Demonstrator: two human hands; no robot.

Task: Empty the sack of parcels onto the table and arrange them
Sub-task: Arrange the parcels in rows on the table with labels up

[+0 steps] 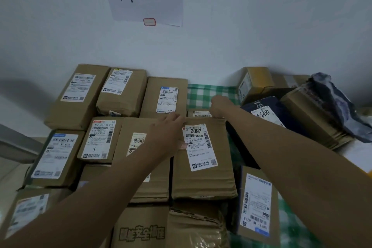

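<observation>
Both hands on box marked 2097 point(203, 159), middle of table point(211, 92). Left hand point(168, 133) flat, fingers straight on far edge. Right hand point(220, 106) fingers curled over far right corner. Hard push might knock small box point(199, 113) just behind it, or crowd neighbours crooked.

Checked cloth gap point(209, 94) — parcels point(120, 90) around.
</observation>
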